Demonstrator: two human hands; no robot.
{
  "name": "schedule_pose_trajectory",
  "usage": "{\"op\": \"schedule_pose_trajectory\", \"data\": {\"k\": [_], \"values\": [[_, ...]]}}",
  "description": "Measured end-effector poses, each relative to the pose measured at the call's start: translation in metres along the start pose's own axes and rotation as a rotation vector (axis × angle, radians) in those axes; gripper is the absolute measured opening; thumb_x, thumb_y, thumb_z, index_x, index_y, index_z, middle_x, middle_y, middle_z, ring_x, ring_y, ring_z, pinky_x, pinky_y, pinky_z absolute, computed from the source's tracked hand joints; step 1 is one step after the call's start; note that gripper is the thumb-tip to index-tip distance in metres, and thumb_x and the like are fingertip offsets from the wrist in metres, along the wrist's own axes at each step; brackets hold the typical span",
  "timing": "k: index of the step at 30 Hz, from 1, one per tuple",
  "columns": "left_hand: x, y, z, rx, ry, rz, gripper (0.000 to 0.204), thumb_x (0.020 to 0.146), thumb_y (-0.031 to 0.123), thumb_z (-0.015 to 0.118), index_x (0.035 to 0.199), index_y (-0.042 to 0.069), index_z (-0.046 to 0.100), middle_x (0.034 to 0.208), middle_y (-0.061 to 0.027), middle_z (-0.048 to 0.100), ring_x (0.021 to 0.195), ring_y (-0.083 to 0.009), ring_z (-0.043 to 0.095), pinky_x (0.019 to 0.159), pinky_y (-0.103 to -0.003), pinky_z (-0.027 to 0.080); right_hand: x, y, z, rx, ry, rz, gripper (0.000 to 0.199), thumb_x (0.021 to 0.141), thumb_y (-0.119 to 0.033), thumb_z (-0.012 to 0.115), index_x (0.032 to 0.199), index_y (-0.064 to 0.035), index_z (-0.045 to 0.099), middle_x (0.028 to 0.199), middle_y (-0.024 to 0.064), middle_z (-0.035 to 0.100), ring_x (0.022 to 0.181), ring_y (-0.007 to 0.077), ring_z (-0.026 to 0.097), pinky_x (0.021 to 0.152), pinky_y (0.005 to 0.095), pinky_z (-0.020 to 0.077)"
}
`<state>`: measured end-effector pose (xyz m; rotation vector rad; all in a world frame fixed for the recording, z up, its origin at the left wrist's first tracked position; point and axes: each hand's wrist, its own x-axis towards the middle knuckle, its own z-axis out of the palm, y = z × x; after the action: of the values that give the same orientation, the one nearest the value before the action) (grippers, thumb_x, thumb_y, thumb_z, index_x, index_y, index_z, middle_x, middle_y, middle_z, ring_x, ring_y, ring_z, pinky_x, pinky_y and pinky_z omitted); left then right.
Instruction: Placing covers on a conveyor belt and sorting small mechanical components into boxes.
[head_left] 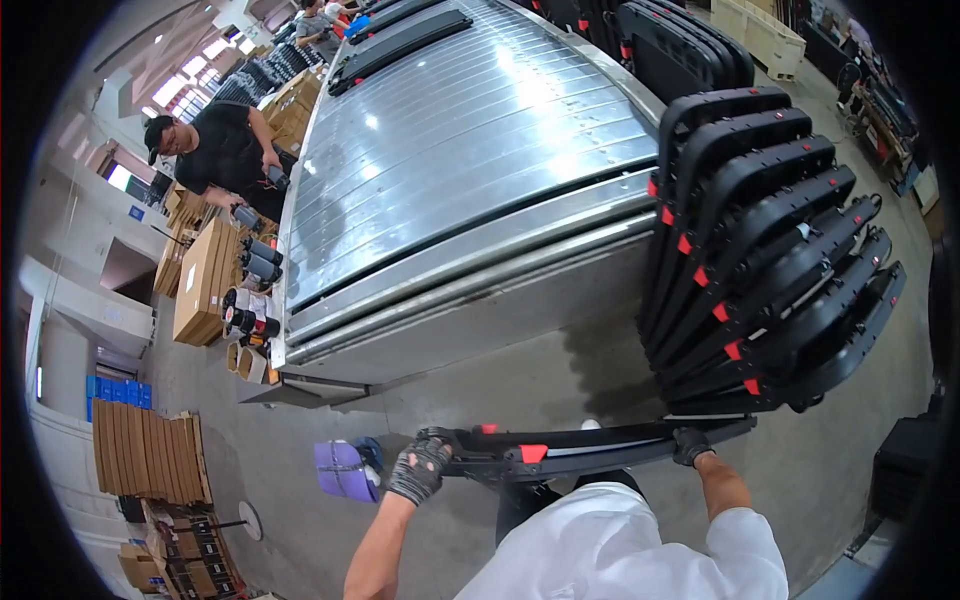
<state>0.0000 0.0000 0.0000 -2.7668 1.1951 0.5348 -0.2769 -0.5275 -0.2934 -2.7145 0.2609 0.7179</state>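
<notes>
A long black frame (600,440) with red pieces lies level across the front of my body. My left hand (420,468), in a grey patterned glove, is closed around its left end. Near the right end, my right hand (690,446) grips the same frame in a dark glove; some of its fingers are hidden behind the edge. Several similar black frames (770,230) with red pieces lean together in a row at the right, just beyond my right hand.
A metal slatted roller conveyor (460,150) stretches away ahead, with a black panel (400,52) at its far end. A person (235,150) in black stands at its left side holding dark parts. A purple bundle (345,470) rests on the floor by my left hand. Stacked cardboard (150,455) stands left.
</notes>
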Motion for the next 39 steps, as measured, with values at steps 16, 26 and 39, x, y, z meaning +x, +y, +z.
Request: {"op": "schedule_pose_trajectory", "data": {"k": [16,26,39], "values": [[-0.032,-0.430,0.068,0.023,0.372,-0.131,0.032,0.072,0.017,0.059,0.103,0.009,0.061,0.100,-0.0137,0.060,0.100,-0.0348,0.059,0.084,-0.047,0.048,0.123,-0.383,-0.172,-0.172,-0.249,-0.031,0.030,0.063,-0.025,0.068,0.090,-0.0117,0.069,0.091,0.0141,0.069,0.089,0.0345,0.067,0.079,0.0449,0.0537],[-0.059,-0.561,-0.078,-0.087,0.440,-0.361,0.026,0.069,0.004,0.064,0.094,0.010,0.061,0.093,-0.0134,0.061,0.089,-0.0352,0.061,0.075,-0.045,0.049,0.219,-0.524,-0.367,-0.343,-0.118,-0.382,0.039,0.069,-0.045,0.070,0.083,-0.0091,0.066,0.078,0.0142,0.068,0.075,0.0329,0.068,0.068,0.0436,0.0546],[0.110,-0.668,-0.217,-0.187,0.550,-0.767,0.022,0.086,0.016,0.059,0.104,0.005,0.064,0.104,-0.0238,0.064,0.102,-0.0416,0.061,0.086,-0.047,0.048,0.447,-0.552,-0.669,-0.387,-0.065,-0.483,0.081,0.067,-0.079,0.061,0.093,-0.0023,0.064,0.083,0.0198,0.068,0.084,0.0378,0.067,0.077,0.0446,0.0522]]}}
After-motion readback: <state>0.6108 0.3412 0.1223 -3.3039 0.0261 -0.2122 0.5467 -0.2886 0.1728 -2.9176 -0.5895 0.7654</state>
